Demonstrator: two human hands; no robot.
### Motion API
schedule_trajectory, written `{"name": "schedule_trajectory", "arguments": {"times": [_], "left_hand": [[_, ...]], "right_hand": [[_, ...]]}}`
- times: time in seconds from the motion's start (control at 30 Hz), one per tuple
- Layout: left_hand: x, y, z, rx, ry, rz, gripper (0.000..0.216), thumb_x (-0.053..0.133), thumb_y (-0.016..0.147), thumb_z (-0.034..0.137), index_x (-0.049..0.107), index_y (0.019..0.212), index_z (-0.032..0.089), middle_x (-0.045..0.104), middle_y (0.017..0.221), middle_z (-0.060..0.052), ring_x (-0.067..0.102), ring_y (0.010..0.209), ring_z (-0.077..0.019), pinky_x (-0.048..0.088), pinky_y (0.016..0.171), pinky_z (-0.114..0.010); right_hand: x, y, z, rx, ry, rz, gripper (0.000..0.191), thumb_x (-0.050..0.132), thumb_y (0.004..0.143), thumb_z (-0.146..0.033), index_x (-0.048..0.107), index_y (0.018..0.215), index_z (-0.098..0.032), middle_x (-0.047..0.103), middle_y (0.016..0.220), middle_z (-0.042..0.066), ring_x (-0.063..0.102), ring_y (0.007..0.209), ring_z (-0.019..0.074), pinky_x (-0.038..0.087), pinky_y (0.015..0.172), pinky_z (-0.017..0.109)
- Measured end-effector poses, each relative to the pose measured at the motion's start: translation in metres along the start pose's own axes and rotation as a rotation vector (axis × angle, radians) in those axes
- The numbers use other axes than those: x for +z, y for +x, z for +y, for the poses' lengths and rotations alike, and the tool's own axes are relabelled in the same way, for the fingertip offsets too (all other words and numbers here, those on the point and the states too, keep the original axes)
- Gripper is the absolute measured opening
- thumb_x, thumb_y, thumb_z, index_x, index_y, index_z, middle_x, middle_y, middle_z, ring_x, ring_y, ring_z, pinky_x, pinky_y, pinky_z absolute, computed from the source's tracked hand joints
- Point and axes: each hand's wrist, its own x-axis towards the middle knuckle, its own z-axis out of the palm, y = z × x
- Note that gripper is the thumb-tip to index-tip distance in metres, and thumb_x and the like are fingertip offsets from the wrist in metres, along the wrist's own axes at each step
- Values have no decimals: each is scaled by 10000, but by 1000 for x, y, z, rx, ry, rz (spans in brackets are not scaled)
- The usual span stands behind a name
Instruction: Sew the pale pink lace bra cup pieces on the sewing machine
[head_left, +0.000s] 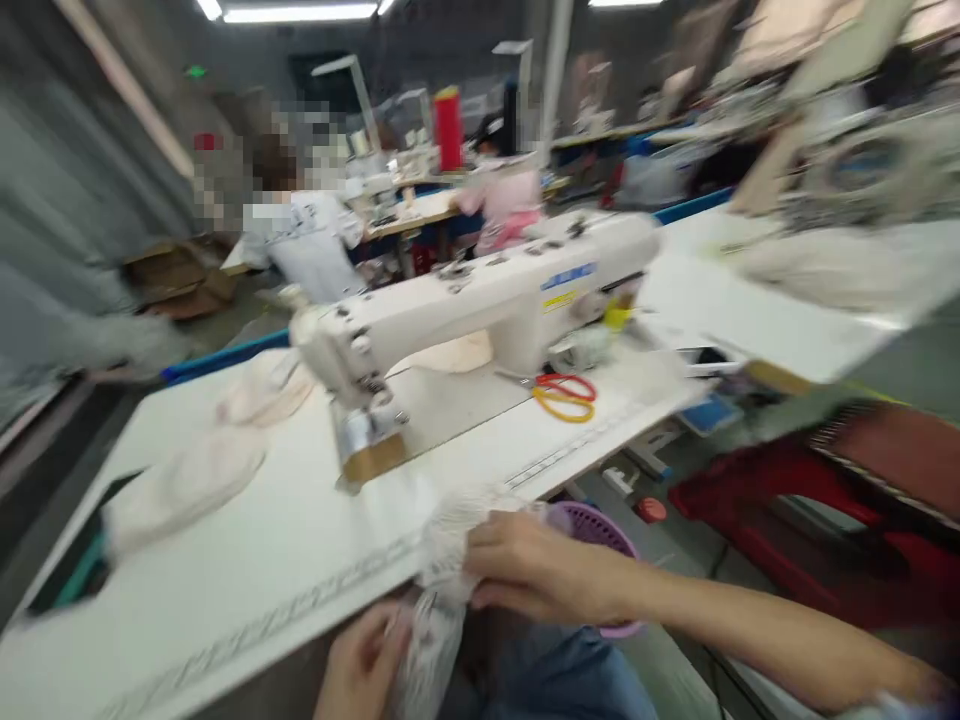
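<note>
My right hand [536,575] is closed on a bunch of white lacy fabric [450,540] at the near edge of the white sewing table [262,540]. My left hand [364,665] sits lower, below the table edge, fingers curled round the hanging end of the same fabric. A white industrial sewing machine [480,310] stands on the table just beyond my hands. Motion smears the whole picture.
Red and yellow handled scissors [564,395] lie right of the machine. Pale fabric pieces [184,480] lie on the table's left. A purple basket [596,530] sits behind my right hand, a red stool [787,520] to the right. Other people sit at tables farther back.
</note>
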Motion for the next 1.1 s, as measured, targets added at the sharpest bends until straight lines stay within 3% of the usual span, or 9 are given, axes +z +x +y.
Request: {"name": "schedule_trajectory", "arguments": {"times": [0.07, 0.13, 0.23, 0.43, 0.57, 0.7, 0.87, 0.97, 1.1], "left_hand": [[2, -1, -6, 41, -74, 92, 420, 659, 718, 522, 673, 840, 121, 651, 785, -35, 576, 826, -210, 452, 754, -278], [4, 1, -9, 76, -204, 87, 475, 658, 703, 547, 680, 865, 101, 651, 752, -53, 560, 727, -168, 431, 679, -253], [8, 3, -9, 28, -427, 19, 504, 732, 626, 526, 688, 883, 94, 635, 708, -47, 528, 648, -123, 407, 639, -229], [10, -15, -16, -79, -588, -69, 490, 743, 636, 482, 693, 947, 106, 609, 717, -40, 496, 648, -99, 409, 649, -226], [1, -21, -25, -86, -603, -152, 411, 704, 691, 430, 700, 937, 100, 596, 723, -50, 498, 662, -106, 410, 674, -241], [-4, -22, -30, -119, -656, -132, 371, 719, 646, 390, 712, 859, 87, 558, 668, -31, 461, 610, -91, 382, 627, -226], [-4, -28, -27, -11, -418, -107, 438, 677, 707, 452, 692, 946, 86, 565, 698, -32, 449, 620, -95, 353, 625, -226], [-7, -34, -24, 35, -284, -30, 460, 639, 742, 475, 676, 970, 76, 553, 699, -28, 416, 598, -83, 316, 578, -207], [-21, -55, -23, 51, -121, 34, 362, 560, 814, 414, 685, 920, 91, 484, 626, 8, 348, 558, -69, 266, 519, -187]], "right_hand": [[-15, -3, -10, -2, 353, -76, 196, 469, 925, -299, 590, 814, -192, 601, 726, -18, 532, 673, 106, 392, 629, 200], [-19, 2, -7, 28, 594, -114, 237, 459, 924, -355, 614, 820, -209, 619, 730, -18, 546, 678, 115, 401, 623, 207], [3, 17, 3, 111, 752, -195, 270, 471, 900, -412, 629, 835, -203, 614, 727, -3, 533, 656, 133, 399, 578, 224], [57, 35, 16, 203, 637, -108, 316, 470, 886, -433, 609, 806, -161, 570, 705, 13, 477, 637, 128, 373, 561, 230], [63, 36, 16, 154, 594, -134, 297, 444, 903, -425, 579, 804, -180, 508, 652, -9, 391, 549, 104, 298, 500, 226], [63, 39, 9, 105, 553, -189, 286, 408, 923, -416, 563, 829, -195, 486, 634, -19, 370, 520, 101, 265, 486, 228], [66, 47, 3, 45, 368, -197, 249, 382, 937, -365, 521, 802, -208, 498, 632, -22, 425, 545, 113, 282, 510, 230], [70, 54, -1, 0, 244, -181, 214, 366, 942, -339, 504, 834, -217, 529, 642, -24, 477, 569, 127, 302, 532, 236], [78, 60, -12, -56, 164, -124, 203, 384, 936, -393, 487, 918, -218, 576, 675, -17, 534, 573, 140, 348, 530, 241]]}}
